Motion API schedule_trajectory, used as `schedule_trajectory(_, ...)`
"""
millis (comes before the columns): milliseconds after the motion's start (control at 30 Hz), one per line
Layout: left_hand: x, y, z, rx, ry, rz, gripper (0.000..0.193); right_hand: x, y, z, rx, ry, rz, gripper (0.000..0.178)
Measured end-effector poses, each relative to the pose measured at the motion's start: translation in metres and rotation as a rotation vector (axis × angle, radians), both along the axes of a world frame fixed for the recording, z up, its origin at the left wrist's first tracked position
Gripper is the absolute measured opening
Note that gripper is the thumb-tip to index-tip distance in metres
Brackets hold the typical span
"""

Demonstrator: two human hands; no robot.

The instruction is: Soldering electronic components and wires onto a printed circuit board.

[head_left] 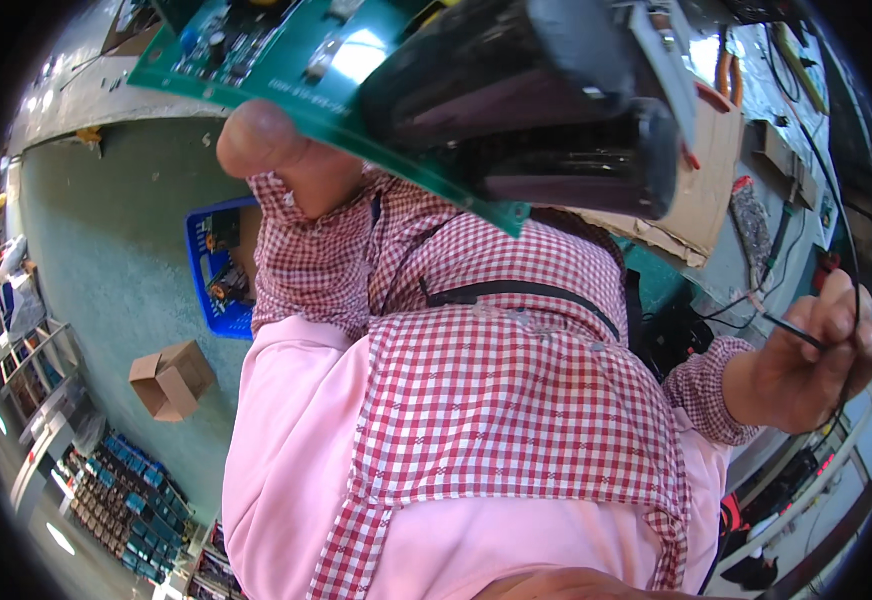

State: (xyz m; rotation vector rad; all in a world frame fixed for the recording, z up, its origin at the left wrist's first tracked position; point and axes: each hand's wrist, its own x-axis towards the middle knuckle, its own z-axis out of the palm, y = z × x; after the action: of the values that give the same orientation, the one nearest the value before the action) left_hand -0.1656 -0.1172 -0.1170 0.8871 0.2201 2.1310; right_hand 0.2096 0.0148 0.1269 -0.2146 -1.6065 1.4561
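Note:
A green circuit board (331, 118) fills the top of the view, tilted and close to me. Two large black cylindrical capacitors (581, 160) stick out from it, with small components and a metal plate (664, 70) around them. My left hand (281, 145) grips the board's lower left edge; most of its fingers are hidden behind the board. Off to the right, my right hand (818, 350) is closed, pinching a thin black cable (794, 330). The cable hangs in a loop past the fingers, well apart from the board.
Behind the board, a cardboard sheet (701, 190) lies on the workbench, near a clear bag (751, 225) with red on it and more cables. On the floor at left are a blue basket (199, 270) holding circuit boards and an open cardboard box (171, 380). Shelved bins (131, 500) stand further off.

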Motion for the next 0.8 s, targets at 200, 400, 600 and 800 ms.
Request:
schedule_trajectory(200,0.012,0.007,0.014,0.059,-0.005,-0.037,0.04,-0.003,0.009,-0.002,0.011,-0.024,0.176,0.024)
schedule_trajectory(400,0.023,0.025,0.032,0.115,0.031,-0.102,0.041,-0.002,0.008,-0.005,-0.083,0.039,0.214,0.02)
schedule_trajectory(600,0.029,0.038,0.044,0.137,0.064,-0.16,0.043,-0.008,0.008,-0.006,-0.125,0.047,0.307,0.015)
schedule_trajectory(800,0.03,0.057,0.048,0.152,0.095,-0.203,0.044,-0.013,0.007,-0.007,-0.117,-0.011,0.353,0.014)
